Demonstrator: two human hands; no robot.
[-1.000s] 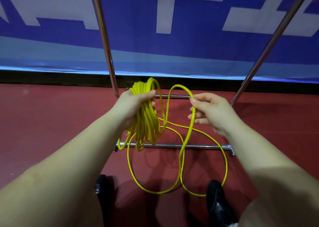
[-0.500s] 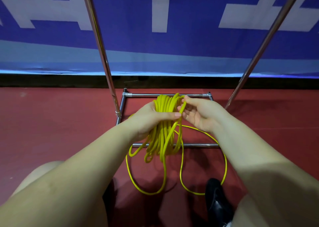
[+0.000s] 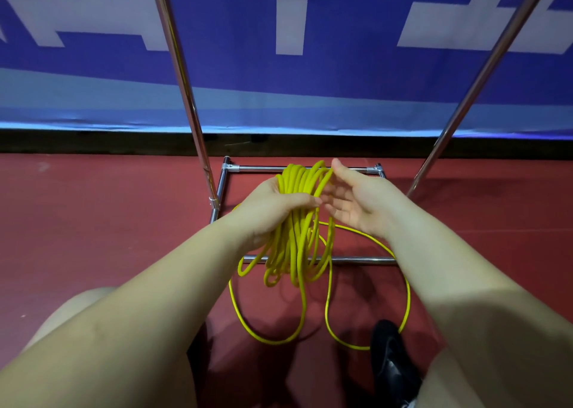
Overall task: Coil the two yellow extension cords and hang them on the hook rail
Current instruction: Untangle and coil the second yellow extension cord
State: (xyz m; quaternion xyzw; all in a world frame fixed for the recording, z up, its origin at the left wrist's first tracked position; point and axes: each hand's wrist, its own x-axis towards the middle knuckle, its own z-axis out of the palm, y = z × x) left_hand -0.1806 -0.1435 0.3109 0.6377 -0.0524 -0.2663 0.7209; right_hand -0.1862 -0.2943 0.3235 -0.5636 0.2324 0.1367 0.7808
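The left hand (image 3: 273, 209) has its fingers curled around the top of the yellow cord (image 3: 297, 221) coil above the floor, the soft, springy loops probably needing that firm grip, while the right hand (image 3: 356, 203) is spread open beside it.

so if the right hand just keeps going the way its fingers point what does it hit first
Probably the yellow cord coil held in the left hand. The right hand is open, its fingers aimed left toward the bundle, with the tips almost at the strands. Depth is unclear from this single view, so it might graze the left hand's fingertips instead.
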